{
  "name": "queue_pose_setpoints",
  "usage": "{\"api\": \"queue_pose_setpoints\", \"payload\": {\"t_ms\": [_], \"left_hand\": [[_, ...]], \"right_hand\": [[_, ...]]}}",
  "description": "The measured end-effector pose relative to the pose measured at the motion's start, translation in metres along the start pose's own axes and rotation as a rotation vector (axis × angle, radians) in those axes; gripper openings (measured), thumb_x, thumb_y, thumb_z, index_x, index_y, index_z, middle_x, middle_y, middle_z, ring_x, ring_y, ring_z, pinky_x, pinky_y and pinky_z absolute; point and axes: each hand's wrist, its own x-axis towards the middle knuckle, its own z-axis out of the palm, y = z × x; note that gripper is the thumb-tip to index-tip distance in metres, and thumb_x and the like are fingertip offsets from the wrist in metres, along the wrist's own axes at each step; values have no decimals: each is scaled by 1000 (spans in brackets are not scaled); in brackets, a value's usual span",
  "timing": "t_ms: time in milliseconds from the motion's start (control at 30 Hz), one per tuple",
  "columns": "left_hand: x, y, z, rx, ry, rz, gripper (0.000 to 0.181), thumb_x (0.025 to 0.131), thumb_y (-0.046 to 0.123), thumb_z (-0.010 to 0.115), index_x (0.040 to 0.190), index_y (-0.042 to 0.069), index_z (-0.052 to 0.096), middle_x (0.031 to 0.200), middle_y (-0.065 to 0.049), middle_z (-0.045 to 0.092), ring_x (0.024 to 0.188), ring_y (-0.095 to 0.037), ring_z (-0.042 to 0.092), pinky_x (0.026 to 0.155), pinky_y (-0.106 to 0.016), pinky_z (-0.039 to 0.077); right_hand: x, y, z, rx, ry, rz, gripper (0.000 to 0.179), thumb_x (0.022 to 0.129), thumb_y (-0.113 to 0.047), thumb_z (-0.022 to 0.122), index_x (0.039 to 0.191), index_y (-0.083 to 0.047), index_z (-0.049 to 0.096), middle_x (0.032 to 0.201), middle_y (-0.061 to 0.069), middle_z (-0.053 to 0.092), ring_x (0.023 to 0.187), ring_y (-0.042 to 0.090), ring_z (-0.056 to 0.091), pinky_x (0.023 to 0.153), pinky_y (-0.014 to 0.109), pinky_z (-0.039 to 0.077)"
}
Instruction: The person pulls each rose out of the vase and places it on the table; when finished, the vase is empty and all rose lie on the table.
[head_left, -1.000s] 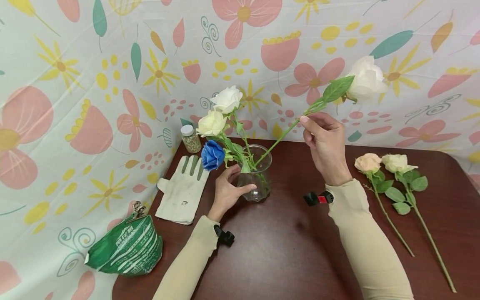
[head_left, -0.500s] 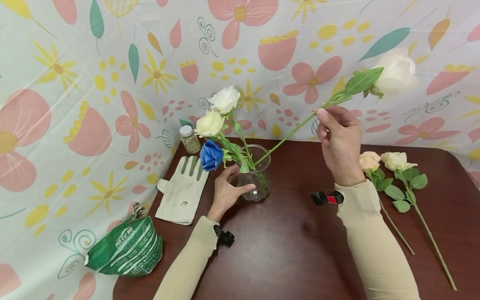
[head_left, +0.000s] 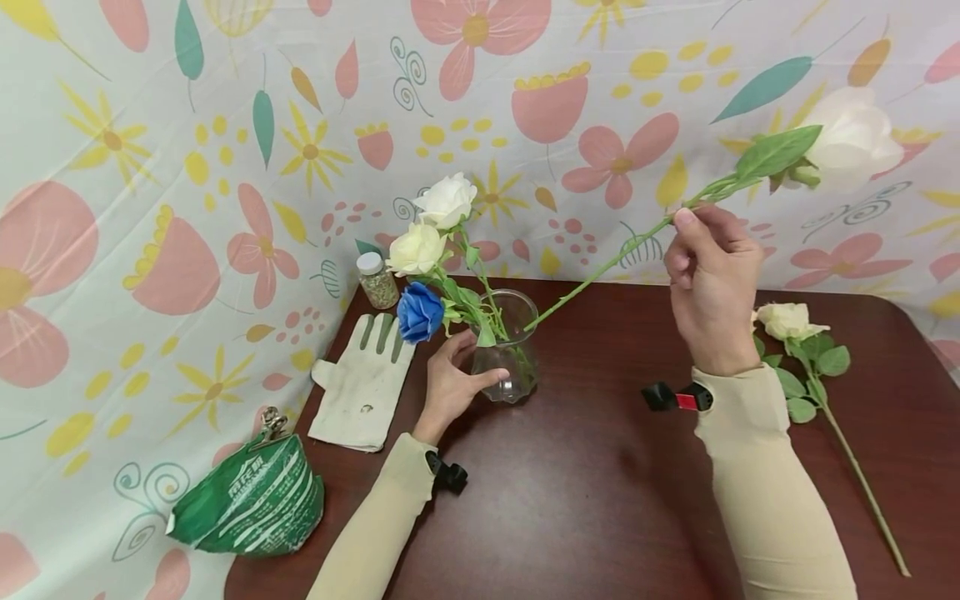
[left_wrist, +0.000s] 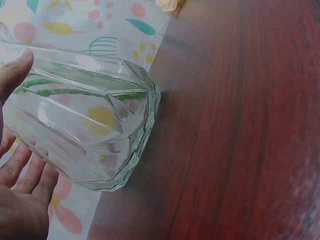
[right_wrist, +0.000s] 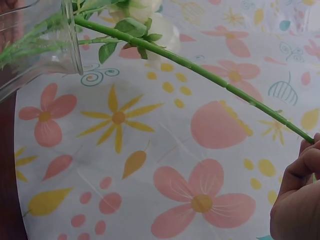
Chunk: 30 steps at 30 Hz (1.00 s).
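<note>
My left hand [head_left: 450, 385] holds the clear glass vase [head_left: 504, 377] low on its left side, thumb across the front. In the left wrist view, the thumb and fingers lie on opposite sides of the vase [left_wrist: 95, 145], with green stems inside. A white rose [head_left: 442, 202], a pale yellow rose [head_left: 416, 250] and a blue rose [head_left: 420, 312] lean left out of it. Right of the vase, my right hand [head_left: 716, 292] pinches the stem of a large white rose [head_left: 851, 142] below its leaves. That stem slants down left, its lower end at the vase's mouth.
A cream rose [head_left: 791, 321] lies on the brown table [head_left: 570, 500] at right, with another flower mostly hidden behind my right wrist. At left are a lidded jar [head_left: 378, 283], a white glove [head_left: 363, 392] and a green bag [head_left: 258, 500] with a metal clip.
My right hand has moved right and slightly up, drawing the large white rose's stem outward until its lower end is at the vase's rim. The left hand and vase stay in place.
</note>
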Motion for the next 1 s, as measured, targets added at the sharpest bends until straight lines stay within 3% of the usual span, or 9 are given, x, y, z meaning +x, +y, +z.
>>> {"api": "queue_pose_setpoints", "payload": {"t_ms": [233, 500, 800, 1000], "left_hand": [[0, 1, 0, -6, 0, 0, 83, 78, 28, 102, 148, 3, 65, 142, -23, 70, 135, -40, 69, 117, -53, 57], [1, 0, 0, 3, 7, 5, 81, 77, 23, 102, 147, 3, 65, 142, -23, 70, 134, -40, 70, 117, -52, 58], [0, -1, 0, 4, 1, 5, 83, 78, 27, 102, 148, 3, 64, 143, -23, 70, 135, -40, 70, 117, -52, 58], [1, 0, 0, 4, -3, 0, 85, 78, 31, 101, 149, 3, 64, 144, -23, 69, 136, -40, 69, 117, -52, 58]], "right_hand": [[0, -12, -4, 55, 20, 18, 9, 97, 14, 71, 93, 8, 76, 76, 15, 74, 45, 12, 45, 47, 18, 15], [2, -27, -12, 83, 71, -12, 10, 96, 20, 68, 93, 14, 75, 66, 15, 67, 45, 15, 41, 48, 19, 13], [3, -41, -38, 95, 103, -23, 12, 95, 25, 63, 94, 18, 73, 71, 22, 72, 43, 16, 40, 46, 20, 14], [0, -46, -58, 37, 105, -19, 9, 94, 27, 63, 93, 21, 69, 68, 21, 69, 44, 18, 39, 46, 22, 14]]}}
